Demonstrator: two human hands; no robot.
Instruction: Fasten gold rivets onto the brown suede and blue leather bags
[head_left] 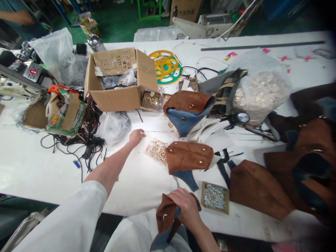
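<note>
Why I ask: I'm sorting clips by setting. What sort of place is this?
Probably a small workshop making suede bags or similar goods. Brown-and-blue suede pieces lie across the white worktable. The right hand grips a folded piece, beside a tray of metal studs and a clear bag of small parts.

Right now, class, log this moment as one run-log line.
left hand: curled on white table beside gold studs | right hand: gripping brown suede piece
</note>
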